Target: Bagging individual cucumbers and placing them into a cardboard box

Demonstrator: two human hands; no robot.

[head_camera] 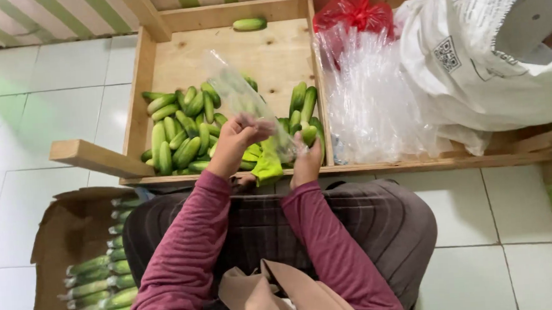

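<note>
Clear plastic bag (243, 100) held open over a wooden tray (136, 112) of cucumbers.

The left hand (236, 141) pinches the bag's mouth; the right hand (306, 159) closes on a cucumber (309, 134) beside that grip. The film looks thin, limp and slippery, best held at its rim; the cucumber seems firm and smooth. Beyond the grip lie loose cucumbers (177, 132) and spare bags (367, 100).

A red plastic bag (353, 12) sits behind a heap of clear plastic bags (371, 100) — beside them a large white woven sack (472, 56). A brown cardboard box (66, 238) holds bagged cucumbers (100, 290).
</note>
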